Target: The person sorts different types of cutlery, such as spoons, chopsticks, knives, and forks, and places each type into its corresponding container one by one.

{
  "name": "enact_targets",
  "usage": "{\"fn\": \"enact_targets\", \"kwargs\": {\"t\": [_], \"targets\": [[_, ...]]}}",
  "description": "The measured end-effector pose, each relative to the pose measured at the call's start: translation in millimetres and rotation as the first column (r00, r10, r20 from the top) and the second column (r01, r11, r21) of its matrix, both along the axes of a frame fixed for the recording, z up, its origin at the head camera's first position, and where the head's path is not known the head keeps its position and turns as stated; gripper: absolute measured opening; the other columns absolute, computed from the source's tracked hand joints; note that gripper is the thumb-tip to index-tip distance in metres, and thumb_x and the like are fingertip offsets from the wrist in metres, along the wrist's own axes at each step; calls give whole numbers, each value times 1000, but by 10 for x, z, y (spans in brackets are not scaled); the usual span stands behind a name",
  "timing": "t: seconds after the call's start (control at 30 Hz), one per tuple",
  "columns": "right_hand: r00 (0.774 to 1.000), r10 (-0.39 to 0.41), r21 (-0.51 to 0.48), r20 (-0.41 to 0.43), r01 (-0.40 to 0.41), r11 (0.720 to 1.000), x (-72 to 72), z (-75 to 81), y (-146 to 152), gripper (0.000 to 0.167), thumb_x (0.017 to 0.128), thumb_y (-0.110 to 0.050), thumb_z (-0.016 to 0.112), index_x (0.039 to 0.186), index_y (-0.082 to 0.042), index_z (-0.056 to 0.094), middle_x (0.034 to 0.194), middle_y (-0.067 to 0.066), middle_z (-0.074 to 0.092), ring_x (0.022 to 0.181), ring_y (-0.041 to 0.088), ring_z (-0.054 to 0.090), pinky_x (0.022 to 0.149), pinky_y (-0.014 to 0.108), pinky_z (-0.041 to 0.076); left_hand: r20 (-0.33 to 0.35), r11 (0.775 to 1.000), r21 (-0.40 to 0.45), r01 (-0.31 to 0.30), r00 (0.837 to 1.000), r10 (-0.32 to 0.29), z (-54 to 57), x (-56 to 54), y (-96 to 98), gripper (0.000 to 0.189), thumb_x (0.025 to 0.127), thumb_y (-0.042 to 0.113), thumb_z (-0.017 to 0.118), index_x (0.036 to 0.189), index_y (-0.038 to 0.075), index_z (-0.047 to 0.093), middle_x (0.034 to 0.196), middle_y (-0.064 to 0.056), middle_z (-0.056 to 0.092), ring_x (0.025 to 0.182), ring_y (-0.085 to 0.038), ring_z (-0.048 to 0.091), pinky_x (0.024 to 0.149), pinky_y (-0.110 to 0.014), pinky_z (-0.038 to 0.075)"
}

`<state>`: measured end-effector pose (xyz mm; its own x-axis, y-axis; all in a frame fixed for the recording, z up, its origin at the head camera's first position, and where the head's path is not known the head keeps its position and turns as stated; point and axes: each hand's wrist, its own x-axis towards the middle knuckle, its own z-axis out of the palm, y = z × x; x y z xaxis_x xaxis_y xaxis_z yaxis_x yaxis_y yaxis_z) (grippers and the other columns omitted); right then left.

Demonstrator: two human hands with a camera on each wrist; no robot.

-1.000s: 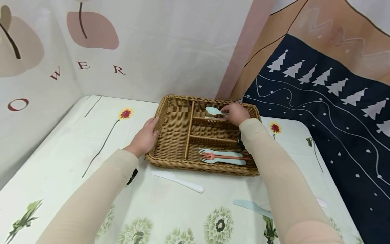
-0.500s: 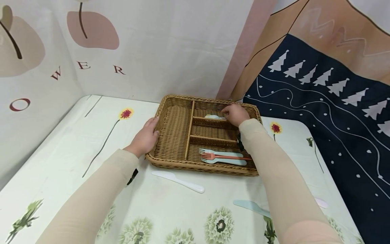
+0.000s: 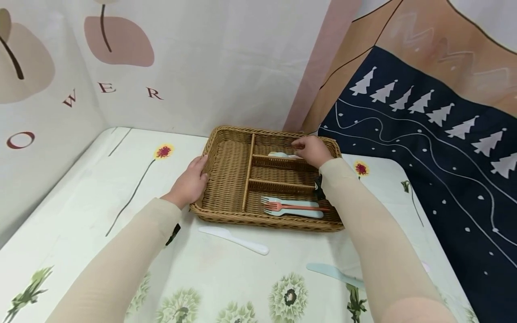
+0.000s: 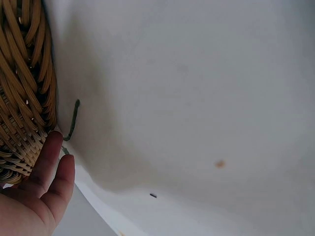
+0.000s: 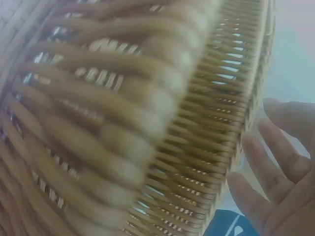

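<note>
A brown wicker cutlery basket (image 3: 226,179) with dividers sits at the back of the table in the head view. My left hand (image 3: 189,181) rests at its left rim; in the left wrist view its extended fingers (image 4: 63,179) lie along the outer wicker wall. Over the far right compartment is my right hand (image 3: 313,150), fingers loosely bent and holding nothing. A pale blue spoon (image 3: 280,155) lies below it beside the divider, partly hidden. In the near right compartment lie an orange fork (image 3: 295,207) and two pale blue forks (image 3: 300,214).
On the flowered tablecloth (image 3: 226,282) in front of the basket lie a white knife (image 3: 236,241) and a pale blue knife (image 3: 333,272). A pinkish end of something (image 3: 426,267) shows beyond the right sleeve. A fabric backdrop (image 3: 226,80) hangs close behind the basket.
The right hand has let go of the pale blue spoon, which has dropped into the far right compartment. The left hand stays at the left rim.
</note>
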<state>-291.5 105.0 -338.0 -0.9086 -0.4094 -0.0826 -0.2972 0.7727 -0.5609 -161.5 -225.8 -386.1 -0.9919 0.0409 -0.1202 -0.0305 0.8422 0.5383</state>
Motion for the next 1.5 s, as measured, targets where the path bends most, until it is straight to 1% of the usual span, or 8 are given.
{"fn": "enact_targets", "kwargs": {"t": [0.27,0.5,0.83,1.03,1.13,1.3,1.4,1.5], "targets": [[998,-45,-128,52,51,990,98,92,-23,39,96,-7,59,135,-4,56,134,15,56,120,30,54,95,44,51,7,1000,3,0,1000,0,23,12,-19,59,104,15,30,155,4,3,159,-22,6,141,-45,20,115,-57,22],[997,-65,-220,44,73,973,228,189,-37,37,95,-9,61,132,-5,59,129,16,60,115,29,57,93,43,52,10,1000,-1,-2,1000,2,4,5,-38,59,104,15,30,155,4,2,159,-22,6,141,-45,20,115,-58,21],[998,-57,-267,13,58,962,500,272,-101,36,94,-11,63,130,-6,61,120,14,65,109,27,60,88,40,54,19,1000,0,-1,1000,1,5,0,-21,59,104,14,30,155,3,3,159,-22,6,142,-45,18,115,-58,20],[999,-40,-287,-35,28,957,687,295,-135,35,93,-12,65,128,-7,63,115,13,66,107,26,61,86,40,55,16,1000,0,4,1000,-4,5,-6,-10,59,104,14,30,155,4,3,159,-22,6,142,-45,18,115,-58,21],[998,-29,-290,-48,14,957,780,294,-158,35,93,-13,65,128,-7,63,116,12,66,106,25,61,83,38,55,14,1000,0,5,1000,-5,1,-11,-8,59,104,14,29,155,4,2,159,-22,6,142,-45,18,115,-58,20],[998,-14,-303,-62,-5,953,936,272,-192,34,92,-11,66,126,-7,65,114,9,68,96,22,63,71,33,53,7,1000,5,8,1000,-8,-4,-16,-5,59,104,14,29,155,3,2,159,-22,6,142,-46,18,115,-58,20],[999,-1,-310,-51,-15,951,1032,241,-212,32,91,-10,67,123,-7,66,117,9,67,94,20,64,69,30,52,7,1000,4,7,1000,-7,-3,-16,-3,59,104,14,29,155,3,2,159,-22,6,142,-46,18,115,-58,20],[998,14,-277,-55,-29,960,1128,214,-227,32,91,-12,68,123,-8,67,116,9,66,92,18,64,68,29,51,12,1000,0,5,1000,-5,3,-12,2,59,104,14,29,155,3,2,159,-22,6,142,-46,18,115,-58,20]]}}
